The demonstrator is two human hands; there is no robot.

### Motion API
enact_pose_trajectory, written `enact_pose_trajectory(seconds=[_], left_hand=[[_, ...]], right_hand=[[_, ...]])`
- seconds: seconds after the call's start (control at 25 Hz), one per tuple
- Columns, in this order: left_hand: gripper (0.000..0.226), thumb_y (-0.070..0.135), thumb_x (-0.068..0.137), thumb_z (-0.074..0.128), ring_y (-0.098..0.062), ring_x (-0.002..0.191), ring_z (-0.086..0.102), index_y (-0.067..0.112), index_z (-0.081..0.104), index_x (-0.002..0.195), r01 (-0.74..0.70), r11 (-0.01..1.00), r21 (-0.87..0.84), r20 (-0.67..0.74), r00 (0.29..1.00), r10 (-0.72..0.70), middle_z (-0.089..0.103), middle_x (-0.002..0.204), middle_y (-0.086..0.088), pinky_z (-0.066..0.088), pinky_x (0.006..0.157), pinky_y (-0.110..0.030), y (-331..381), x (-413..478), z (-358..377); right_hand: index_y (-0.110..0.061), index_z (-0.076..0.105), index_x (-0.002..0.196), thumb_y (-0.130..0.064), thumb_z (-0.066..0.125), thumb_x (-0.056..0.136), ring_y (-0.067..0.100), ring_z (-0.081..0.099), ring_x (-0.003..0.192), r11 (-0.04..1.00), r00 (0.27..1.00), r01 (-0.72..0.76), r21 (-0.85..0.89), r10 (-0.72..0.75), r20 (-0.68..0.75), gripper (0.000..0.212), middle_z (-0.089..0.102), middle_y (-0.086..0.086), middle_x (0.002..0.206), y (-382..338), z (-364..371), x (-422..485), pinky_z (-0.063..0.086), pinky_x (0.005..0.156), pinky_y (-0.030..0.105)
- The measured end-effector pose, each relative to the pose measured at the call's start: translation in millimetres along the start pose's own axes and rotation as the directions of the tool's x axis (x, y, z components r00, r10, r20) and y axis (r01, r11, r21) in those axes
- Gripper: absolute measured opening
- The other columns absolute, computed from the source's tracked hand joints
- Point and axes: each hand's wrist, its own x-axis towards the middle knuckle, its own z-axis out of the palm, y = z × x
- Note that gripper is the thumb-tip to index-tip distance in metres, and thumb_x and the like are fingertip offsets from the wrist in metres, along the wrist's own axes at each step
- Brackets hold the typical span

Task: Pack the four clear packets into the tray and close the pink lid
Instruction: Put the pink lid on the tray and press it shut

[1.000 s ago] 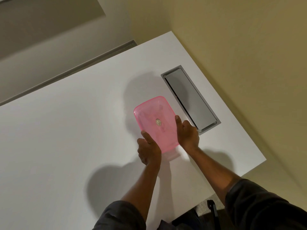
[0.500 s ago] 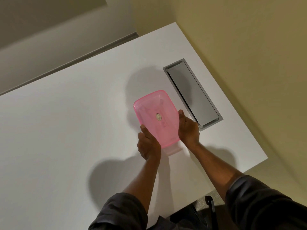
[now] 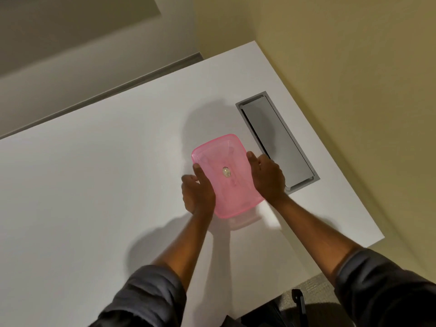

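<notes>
A translucent pink lid (image 3: 221,161) with a small round sticker at its centre lies over a clear tray (image 3: 243,223), of which only the near edge shows below the lid. My left hand (image 3: 197,193) grips the lid's left edge, thumb on top. On the opposite edge my right hand (image 3: 266,177) holds the lid the same way. The clear packets are hidden under the lid; faint shapes show through the pink plastic.
The white table (image 3: 94,197) ends close on the right and near side. A grey recessed cable hatch (image 3: 278,142) sits just right of the tray, touching distance from my right hand. A dark chair part (image 3: 298,303) shows below the table edge.
Both hands have slid further forward along the lid's long sides, and the lid sits lower over the tray. The camera view has shifted slightly.
</notes>
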Motion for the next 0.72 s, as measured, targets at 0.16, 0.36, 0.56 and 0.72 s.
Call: enact_pose_trajectory(seconds=[0.16, 0.36, 0.56, 0.72], left_hand=[[0.063, 0.068, 0.109, 0.031, -0.036, 0.111, 0.068, 0.012, 0.06, 0.116, -0.116, 0.992, 0.046, -0.022, 0.993, 0.117, 0.07, 0.116, -0.008, 0.042, 0.086, -0.039, 44, 54, -1], [0.076, 0.061, 0.112, 0.02, -0.041, 0.121, 0.067, 0.009, 0.073, 0.125, -0.123, 0.965, 0.231, 0.094, 0.99, 0.103, 0.074, 0.128, -0.017, 0.049, 0.094, -0.046, 65, 91, 11], [0.068, 0.043, 0.117, 0.022, -0.045, 0.125, 0.067, 0.001, 0.074, 0.126, -0.104, 0.975, 0.198, 0.108, 0.991, 0.083, 0.074, 0.129, -0.024, 0.051, 0.105, -0.048, 66, 95, 16], [0.068, 0.04, 0.118, 0.022, -0.046, 0.122, 0.068, -0.002, 0.075, 0.121, -0.115, 0.976, 0.183, 0.098, 0.99, 0.098, 0.076, 0.124, -0.026, 0.053, 0.103, -0.048, 66, 95, 17]], right_hand=[[-0.014, 0.065, 0.105, -0.069, 0.038, 0.106, 0.022, 0.064, 0.086, 0.997, 0.992, 0.078, 0.011, -0.079, 0.095, 0.062, 0.068, 0.004, 0.096, -40, 13, 55, 0.044, 0.073, 0.033], [-0.008, 0.065, 0.101, -0.065, 0.034, 0.11, 0.027, 0.063, 0.083, 0.981, 0.981, 0.175, -0.084, -0.168, 0.094, 0.065, 0.07, 0.011, 0.092, -66, 38, 100, 0.046, 0.071, 0.037], [-0.015, 0.059, 0.082, -0.049, 0.031, 0.114, 0.035, 0.073, 0.084, 0.98, 0.987, 0.155, -0.121, -0.149, 0.058, 0.055, 0.064, 0.008, 0.076, -68, 48, 115, 0.058, 0.076, 0.045], [-0.007, 0.069, 0.1, -0.043, 0.027, 0.116, 0.034, 0.073, 0.085, 0.945, 0.974, 0.21, -0.252, -0.178, 0.142, 0.058, 0.064, 0.011, 0.082, -67, 51, 125, 0.048, 0.067, 0.041]])
